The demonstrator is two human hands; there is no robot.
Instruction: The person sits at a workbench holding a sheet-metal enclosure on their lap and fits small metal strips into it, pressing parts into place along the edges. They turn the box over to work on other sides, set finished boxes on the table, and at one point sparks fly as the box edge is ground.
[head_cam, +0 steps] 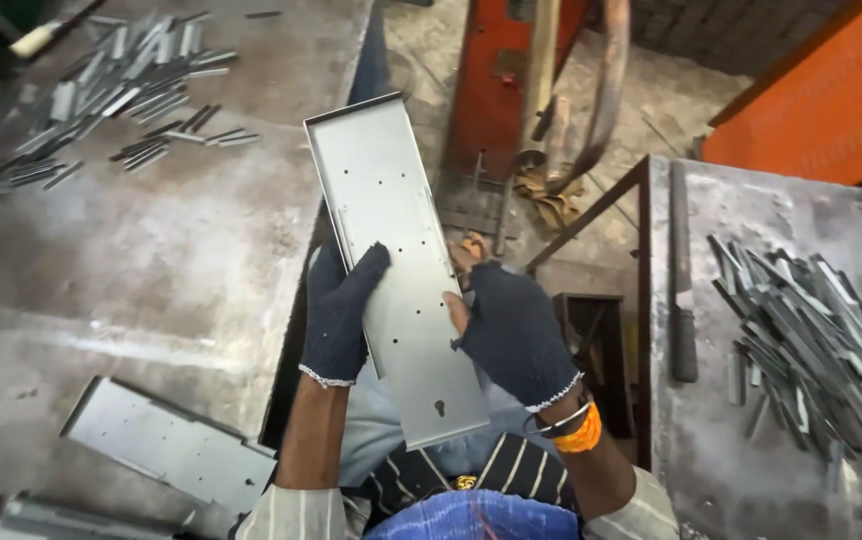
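Note:
A long grey sheet-metal tray [381, 190] with folded edges and small punched holes is held up in front of me, tilted away. My left hand [341, 315], in a dark knitted glove, grips its left edge with the thumb across the face. On the tray's right edge, my right hand [511, 330] holds it in a fingerless dark glove, with an orange band and bangles at the wrist.
A similar metal tray [166, 440] lies on the left steel table [151, 260], with another at the bottom left corner. Several small metal strips [121, 85] are piled at its far end. The right table [731, 430] holds a strip pile [801, 340] and a file [683, 280].

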